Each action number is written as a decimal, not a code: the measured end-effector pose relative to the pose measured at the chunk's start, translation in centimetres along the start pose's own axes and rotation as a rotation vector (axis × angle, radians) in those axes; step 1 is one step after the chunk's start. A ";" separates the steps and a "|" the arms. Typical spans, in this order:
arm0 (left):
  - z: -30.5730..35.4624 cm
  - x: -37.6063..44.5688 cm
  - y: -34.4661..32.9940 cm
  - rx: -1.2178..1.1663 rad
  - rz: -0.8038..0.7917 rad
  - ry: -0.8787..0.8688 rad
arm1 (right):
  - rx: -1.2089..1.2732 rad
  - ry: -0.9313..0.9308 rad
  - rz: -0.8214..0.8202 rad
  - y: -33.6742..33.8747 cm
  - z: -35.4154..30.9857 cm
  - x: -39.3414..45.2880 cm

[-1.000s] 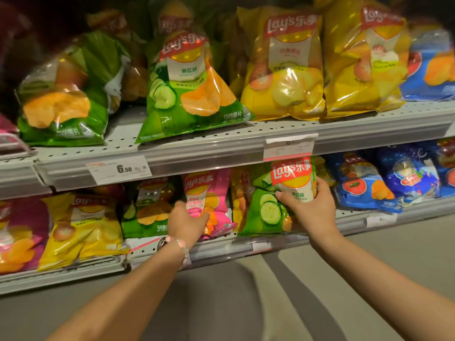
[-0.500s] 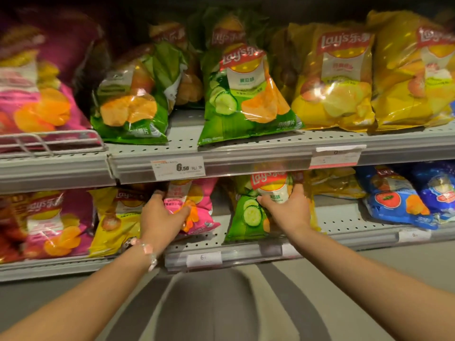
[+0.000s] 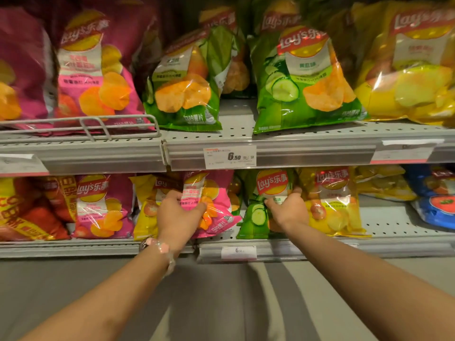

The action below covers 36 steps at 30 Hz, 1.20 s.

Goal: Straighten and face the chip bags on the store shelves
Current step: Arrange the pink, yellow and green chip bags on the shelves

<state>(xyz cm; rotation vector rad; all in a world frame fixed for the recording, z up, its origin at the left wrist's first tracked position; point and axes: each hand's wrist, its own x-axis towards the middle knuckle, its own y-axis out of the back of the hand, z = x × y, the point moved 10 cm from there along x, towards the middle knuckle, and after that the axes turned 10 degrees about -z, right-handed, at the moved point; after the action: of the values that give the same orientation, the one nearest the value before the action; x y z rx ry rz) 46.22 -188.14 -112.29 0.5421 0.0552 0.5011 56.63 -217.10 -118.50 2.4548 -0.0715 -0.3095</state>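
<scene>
On the lower shelf [image 3: 394, 222] my left hand [image 3: 178, 214] grips a pink chip bag [image 3: 216, 205] that leans to the right. My right hand [image 3: 288, 209] grips a small green cucumber bag [image 3: 258, 215] by its middle, its logo facing out. A yellow bag [image 3: 332, 200] stands upright just right of my right hand. Another yellow bag [image 3: 145, 207] sits partly behind my left hand. On the upper shelf [image 3: 295, 136] a large green cucumber bag [image 3: 300, 80] and a smaller green bag [image 3: 184, 82] both lean.
Large pink bags [image 3: 93, 70] stand behind a wire guard [image 3: 93, 124] at upper left. Yellow bags [image 3: 413, 65] fill the upper right, blue bags [image 3: 435, 198] the lower right, a red bag [image 3: 27, 210] and a pink one [image 3: 103, 205] the lower left. A price tag [image 3: 230, 157] hangs on the rail.
My view has shifted left, so the shelves slide right in frame. Both hands stay on their bags; the green bag sits lower and further back under the shelf rail.
</scene>
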 end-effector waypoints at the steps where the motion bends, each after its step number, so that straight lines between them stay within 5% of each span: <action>1: 0.0 -0.1 -0.2 -0.006 -0.014 -0.005 | 0.019 -0.008 -0.035 -0.1 -0.1 0.2; 4: -0.2 -0.2 -0.9 -0.031 -0.045 -0.010 | -0.158 -0.024 -0.024 0.9 -1.2 -0.1; 7: 0.3 -0.6 -1.2 -0.042 -0.033 -0.034 | -0.318 0.257 0.149 2.2 -6.2 -3.0; 9: 0.9 -1.0 -1.4 -0.046 -0.018 -0.069 | 0.014 0.370 0.008 0.7 -8.0 -4.8; 13: 2.5 -2.0 -1.5 -0.027 0.013 -0.165 | 0.524 0.067 -0.490 -5.8 -8.0 -6.1; 24: -0.4 -0.5 1.1 -0.165 -0.165 -0.166 | 0.559 0.154 -0.406 -6.1 -8.1 -5.2; 28: -5.8 2.3 7.1 0.160 0.104 0.102 | 0.507 0.178 -0.390 -5.0 -7.1 -4.8; 31: -10.3 3.2 6.0 0.107 -0.042 0.392 | 0.481 0.191 -0.391 -4.7 -6.7 -4.8; 36: -12.6 4.3 3.6 -0.224 -0.185 0.488 | 0.472 0.199 -0.416 -4.7 -6.7 -4.9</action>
<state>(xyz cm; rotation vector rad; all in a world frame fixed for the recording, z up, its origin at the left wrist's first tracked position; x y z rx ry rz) 46.14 -177.39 -120.96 0.1837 0.5049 0.4425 53.35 -208.76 -115.31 2.9464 0.5109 -0.2432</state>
